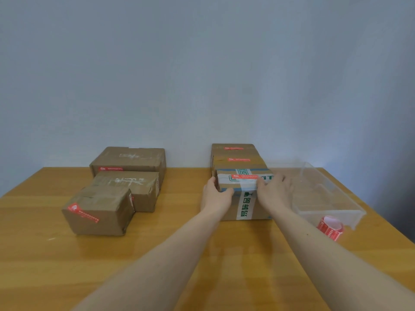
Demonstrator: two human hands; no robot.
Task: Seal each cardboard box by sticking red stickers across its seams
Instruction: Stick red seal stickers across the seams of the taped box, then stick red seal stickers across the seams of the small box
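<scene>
Both bare forearms reach forward over the yellow wooden desk (157,254), nearly parallel. Left hand (215,194) grips the near-left corner of the small cardboard box with white-and-green tape (244,182), thumb on the front face. Right hand (275,189) rests at the box's right end, fingers bent onto its top near the red sticker (244,177); firm grip or just touch, can't tell. Small box sits on top of a larger cardboard box (247,207), long axis left-right; sticker runs along that axis. More stickered boxes behind. Red sticker roll (330,227) lies right of the forearm, just beside a clear plastic tray (332,198). Three brown boxes (116,189) with red stickers are grouped well apart, left.
</scene>
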